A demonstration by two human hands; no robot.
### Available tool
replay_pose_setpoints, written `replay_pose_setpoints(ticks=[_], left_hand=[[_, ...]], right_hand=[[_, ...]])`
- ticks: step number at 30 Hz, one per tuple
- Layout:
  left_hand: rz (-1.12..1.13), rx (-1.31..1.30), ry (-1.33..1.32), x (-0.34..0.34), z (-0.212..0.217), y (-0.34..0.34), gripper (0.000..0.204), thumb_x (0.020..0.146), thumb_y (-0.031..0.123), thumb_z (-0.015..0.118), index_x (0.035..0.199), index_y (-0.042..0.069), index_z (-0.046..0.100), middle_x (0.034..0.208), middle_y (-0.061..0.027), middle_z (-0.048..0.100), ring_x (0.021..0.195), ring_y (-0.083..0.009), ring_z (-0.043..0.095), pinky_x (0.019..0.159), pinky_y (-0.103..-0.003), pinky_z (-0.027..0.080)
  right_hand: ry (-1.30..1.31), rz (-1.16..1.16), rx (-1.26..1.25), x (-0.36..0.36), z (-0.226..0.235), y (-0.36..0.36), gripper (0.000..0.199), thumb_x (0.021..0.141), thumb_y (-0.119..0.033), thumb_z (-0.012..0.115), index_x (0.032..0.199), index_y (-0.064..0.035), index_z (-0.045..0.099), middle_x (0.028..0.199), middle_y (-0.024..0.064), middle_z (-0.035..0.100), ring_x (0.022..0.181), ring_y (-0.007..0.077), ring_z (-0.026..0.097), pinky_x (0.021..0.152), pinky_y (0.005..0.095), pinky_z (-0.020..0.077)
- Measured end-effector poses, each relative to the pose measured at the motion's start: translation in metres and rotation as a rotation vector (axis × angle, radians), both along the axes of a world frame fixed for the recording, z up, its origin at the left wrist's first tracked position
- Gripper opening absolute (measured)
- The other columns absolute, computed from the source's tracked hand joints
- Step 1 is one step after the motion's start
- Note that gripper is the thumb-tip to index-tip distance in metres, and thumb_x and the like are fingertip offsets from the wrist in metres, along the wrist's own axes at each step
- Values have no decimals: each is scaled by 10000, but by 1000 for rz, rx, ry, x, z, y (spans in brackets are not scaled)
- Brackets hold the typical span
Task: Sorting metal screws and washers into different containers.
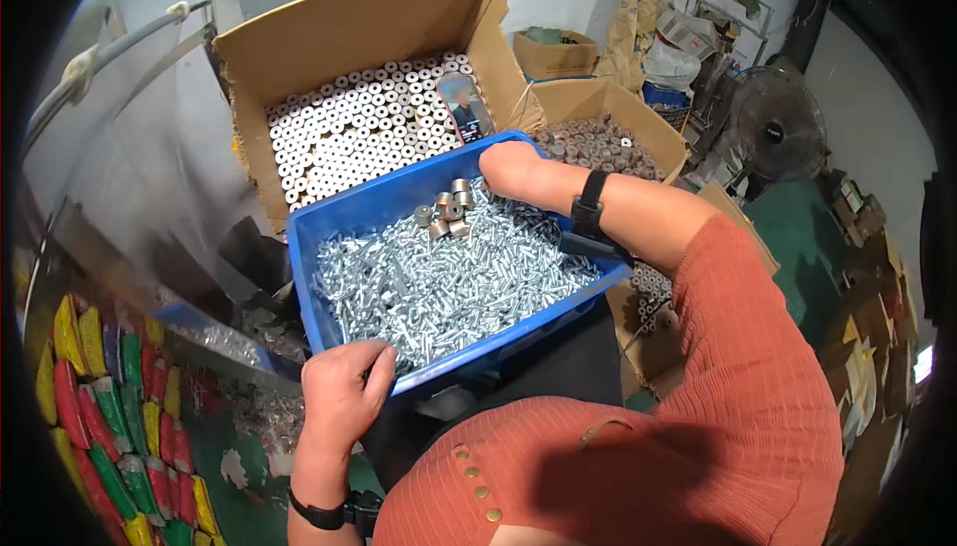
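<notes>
Nearest the lens, an orange ribbed sleeve fills the lower right, its forearm reaching up and left across a blue plastic bin heaped with bright silver screws. Behind the bin stands a large open cardboard box packed with upright silver sleeves, a phone lying on top of them near its right wall. A smaller cardboard box of darker metal rings sits to the right, just behind the right wrist.

At the bin's near rim, the left hand is curled over the blue edge, its grip closed on the bin wall, fingertips just touching the screws inside. At the far right corner, the right hand presses down into the pile with its fingers buried, so I cannot tell how its grip stands. A small cluster of grey metal cylinders lies on top of the screws just left of that hand, close but apart from it. Both wrists carry black straps.
</notes>
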State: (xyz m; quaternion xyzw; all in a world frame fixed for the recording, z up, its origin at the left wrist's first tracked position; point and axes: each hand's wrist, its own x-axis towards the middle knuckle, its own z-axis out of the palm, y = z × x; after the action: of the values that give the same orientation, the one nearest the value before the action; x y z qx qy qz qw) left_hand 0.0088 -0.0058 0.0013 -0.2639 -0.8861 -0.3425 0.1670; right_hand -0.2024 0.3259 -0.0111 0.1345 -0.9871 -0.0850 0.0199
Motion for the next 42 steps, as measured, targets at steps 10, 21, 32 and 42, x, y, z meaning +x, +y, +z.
replay_pose_setpoints(ticks=[10,21,32,42], left_hand=[[17,-29,-33,3,-6,-15,200,864,217,650,740,67,697,705,-158,653,676,-355,649,597,-443,499],[-37,-104,-17,0,-4,-11,235,881,254,613,748,72,679,740,-153,666,714,-355,655,637,-464,514],[49,-106,-71,2,3,1,169,873,162,663,855,0,710,670,-167,619,603,-290,630,587,-350,478],[86,-89,-116,8,4,5,129,854,134,697,864,8,725,720,-179,656,646,-318,656,610,-365,499]], right_hand=[[-464,-28,-596,21,75,-110,392,831,-442,728,820,-50,733,684,64,635,535,184,567,491,345,453],[-695,188,-1283,1,81,-275,346,962,-256,599,1146,36,590,950,111,654,741,212,656,648,344,562],[-969,395,-565,19,9,-67,430,936,-256,661,1314,-59,605,1079,107,723,784,192,713,741,315,592],[-1170,618,-174,33,8,-79,592,903,-241,724,1432,-182,466,1177,102,650,900,242,686,802,372,578]])
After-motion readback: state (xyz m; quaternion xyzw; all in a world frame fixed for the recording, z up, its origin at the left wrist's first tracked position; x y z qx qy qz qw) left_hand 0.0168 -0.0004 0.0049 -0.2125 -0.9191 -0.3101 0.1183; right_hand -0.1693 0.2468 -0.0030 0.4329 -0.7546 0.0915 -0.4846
